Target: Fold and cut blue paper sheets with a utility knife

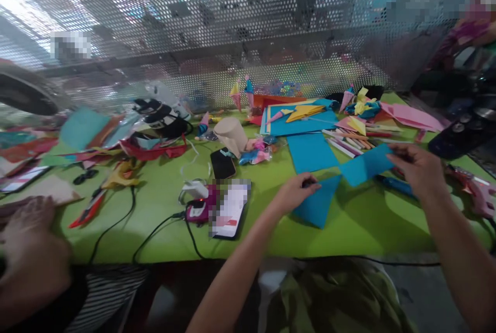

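From the head view we look down on a lime-green desk (163,219) crowded with craft paper. Our left hand (296,191) and our right hand (418,167) are held well apart, and both are pinched shut on the same folded blue paper (344,178): the left grips its lower, pointed part near the desk surface, while the right holds the upper corner lifted a little above the desk. The paper stretches between the two hands, bent in the middle, and its lower tip touches the green top.

Just behind the paper lies a flat blue sheet (310,152), and beyond that a larger blue sheet with yellow folded shapes (304,111) on it. To the right of those sheets a row of pencils and pens (349,141) lies side by side, and pink paper (411,116) sits further right. A blue pen (395,185) lies under our right hand. Near the right edge of the desk we see a pink glue gun (478,193).

Left of our left hand a black phone (222,163) lies flat beside a roll of beige tape (231,135). Nearer the front edge sits a small magenta device (199,209) with black cables (155,232) running off the desk.

At the far left another person's hand (27,240) rests near the desk edge, among loose coloured scraps. A perforated metal screen (232,23) stands behind the desk.
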